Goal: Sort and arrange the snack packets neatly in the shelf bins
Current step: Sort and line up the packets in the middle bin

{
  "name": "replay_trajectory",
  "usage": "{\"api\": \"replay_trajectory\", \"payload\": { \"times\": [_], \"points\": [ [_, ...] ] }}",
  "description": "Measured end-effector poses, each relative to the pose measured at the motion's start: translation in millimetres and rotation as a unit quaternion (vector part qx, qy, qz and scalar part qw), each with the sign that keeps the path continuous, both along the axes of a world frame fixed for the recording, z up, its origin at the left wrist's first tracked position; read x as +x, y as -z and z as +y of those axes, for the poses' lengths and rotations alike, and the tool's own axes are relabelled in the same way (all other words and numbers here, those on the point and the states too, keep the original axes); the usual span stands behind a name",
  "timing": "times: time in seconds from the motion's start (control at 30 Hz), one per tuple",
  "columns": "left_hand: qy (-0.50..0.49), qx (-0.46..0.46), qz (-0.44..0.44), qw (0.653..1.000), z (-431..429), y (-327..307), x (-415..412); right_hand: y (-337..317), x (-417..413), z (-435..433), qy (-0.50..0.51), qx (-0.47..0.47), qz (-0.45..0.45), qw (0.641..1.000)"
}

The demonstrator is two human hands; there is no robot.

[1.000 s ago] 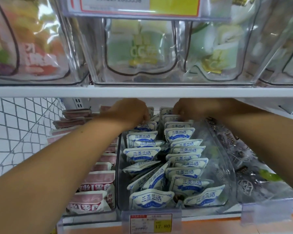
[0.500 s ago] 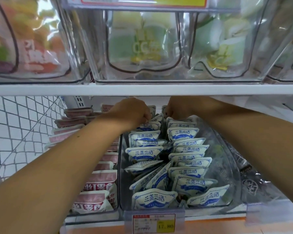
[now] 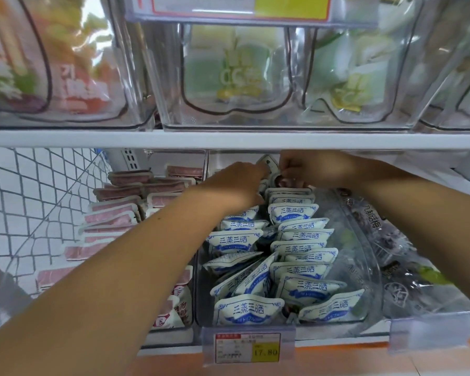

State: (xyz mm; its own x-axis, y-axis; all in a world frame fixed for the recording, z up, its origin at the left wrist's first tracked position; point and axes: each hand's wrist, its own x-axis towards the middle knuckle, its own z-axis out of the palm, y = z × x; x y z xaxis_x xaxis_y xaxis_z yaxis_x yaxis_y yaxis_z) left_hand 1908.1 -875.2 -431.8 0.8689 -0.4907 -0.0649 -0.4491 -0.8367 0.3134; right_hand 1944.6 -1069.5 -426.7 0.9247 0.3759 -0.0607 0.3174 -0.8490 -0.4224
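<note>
Reaching with both hands to the back of the middle shelf bin, gripping one packet there.

Left hand (image 3: 239,183) and right hand (image 3: 312,169) meet under the white upper shelf (image 3: 147,139); the fingers of both are curled round a raised packet (image 3: 267,162), whose grey top corner sticks up between them, though blur hides the exact grip. That packet stands at the rear of the clear bin (image 3: 369,280), behind two rough rows of white-and-blue packets (image 3: 248,309); several in the left row lean sideways. Pink packets (image 3: 114,215) fill the bin on the left, dark plum packets (image 3: 385,240) the one on the right. A yellow price tag (image 3: 247,348) hangs below the middle bin's front.
</note>
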Motion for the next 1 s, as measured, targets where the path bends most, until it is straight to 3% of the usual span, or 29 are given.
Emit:
{"api": "replay_trajectory", "payload": {
  "times": [0.2,0.37,0.5,0.63,0.8,0.93,1.0],
  "points": [
    [-0.044,-0.103,0.055,0.992,3,7,5,2,-12,-4,0.073,0.147,-0.012,0.986],
    [-0.024,-0.101,0.058,0.993,2,8,5,-6,-15,0,0.091,0.142,0.024,0.985],
    [-0.011,-0.091,0.072,0.993,0,10,7,-15,-17,6,0.040,0.113,0.073,0.990],
    [-0.015,-0.095,0.066,0.993,0,10,7,-9,-14,1,0.074,0.090,-0.005,0.993],
    [-0.007,-0.087,0.057,0.995,-1,10,4,-7,-15,4,0.066,0.175,-0.045,0.981],
    [-0.053,-0.133,0.059,0.988,1,12,7,-5,-7,2,0.052,0.082,-0.066,0.993],
    [-0.100,-0.167,0.019,0.981,2,14,11,-4,-8,0,0.054,0.063,-0.045,0.996]
  ]
}}
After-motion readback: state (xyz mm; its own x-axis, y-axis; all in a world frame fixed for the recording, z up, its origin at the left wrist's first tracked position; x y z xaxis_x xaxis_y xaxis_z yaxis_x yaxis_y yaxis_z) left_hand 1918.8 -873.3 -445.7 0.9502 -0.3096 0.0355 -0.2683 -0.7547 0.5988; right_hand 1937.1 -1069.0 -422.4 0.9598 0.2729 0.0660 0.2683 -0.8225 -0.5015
